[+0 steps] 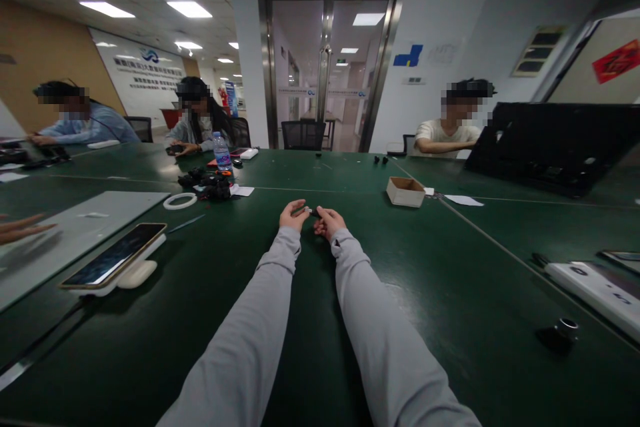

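Observation:
Out in front of me, just above the green table, my left hand (294, 215) and my right hand (329, 221) meet fingertip to fingertip. Between them is a small black piece with a silvery end (313, 212), too small to name for sure. The fingers of my right hand pinch its dark part. On the silvery end, the thumb and fingertips of my left hand are closed. Grey sleeves cover both my forearms, which rest along the table (320, 293).
Left of me lie a phone (117, 255) on a white stand, a roll of white tape (180, 201) and black gear (207, 184) near a water bottle (221, 152). An open box (405, 192) and a monitor (555, 147) stand right. Several people sit around; another person's hand (23, 228) shows left.

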`<state>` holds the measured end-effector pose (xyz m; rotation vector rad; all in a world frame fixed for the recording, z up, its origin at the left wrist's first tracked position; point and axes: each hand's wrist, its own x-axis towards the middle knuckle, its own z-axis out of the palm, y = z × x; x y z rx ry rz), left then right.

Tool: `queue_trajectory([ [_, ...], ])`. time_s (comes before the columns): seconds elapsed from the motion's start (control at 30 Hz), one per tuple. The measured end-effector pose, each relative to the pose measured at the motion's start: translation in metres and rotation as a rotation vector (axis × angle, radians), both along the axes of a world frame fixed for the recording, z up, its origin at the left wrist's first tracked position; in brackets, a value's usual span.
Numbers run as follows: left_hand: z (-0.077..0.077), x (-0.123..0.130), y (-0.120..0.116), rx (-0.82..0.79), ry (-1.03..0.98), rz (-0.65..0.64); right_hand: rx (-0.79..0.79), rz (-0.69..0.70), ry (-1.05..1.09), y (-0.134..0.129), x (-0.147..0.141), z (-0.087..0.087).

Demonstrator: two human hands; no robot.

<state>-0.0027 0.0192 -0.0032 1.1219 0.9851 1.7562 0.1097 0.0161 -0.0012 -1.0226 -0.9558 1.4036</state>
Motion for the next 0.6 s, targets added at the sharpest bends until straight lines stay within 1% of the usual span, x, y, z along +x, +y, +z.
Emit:
queue_trajectory([
  [0.1,0.0,0.001,0.001,-0.056,-0.064,-0.036,-0.006,-0.003,-0.007,-0.001,-0.001,0.001],
  [0.2,-0.002,0.004,0.002,-0.232,-0.085,-0.04,-0.01,-0.006,-0.009,-0.001,-0.001,0.002],
  [0.27,-0.004,0.004,0.002,-0.342,0.01,-0.014,-0.007,-0.006,-0.009,0.0,-0.001,0.001],
  [0.3,-0.004,0.004,0.001,-0.358,0.082,0.008,-0.006,-0.006,-0.01,0.0,-0.001,0.0],
  [0.33,-0.004,0.003,0.0,-0.345,0.155,0.03,-0.004,-0.004,-0.011,0.001,-0.001,0.0],
  [0.4,-0.003,0.001,-0.004,-0.255,0.238,0.038,0.001,-0.005,-0.005,0.001,-0.001,-0.001],
  [0.43,-0.001,0.0,-0.006,-0.201,0.238,0.02,0.003,-0.009,0.002,0.002,0.0,-0.002],
  [0.5,0.002,-0.003,-0.009,-0.135,0.193,-0.059,0.012,-0.017,0.019,0.001,0.0,-0.002],
  [0.57,0.005,-0.003,-0.01,-0.159,0.124,-0.131,0.019,-0.018,0.026,0.0,0.0,-0.001],
  [0.6,0.006,-0.002,-0.01,-0.199,0.094,-0.141,0.02,-0.015,0.024,0.0,0.0,-0.001],
])
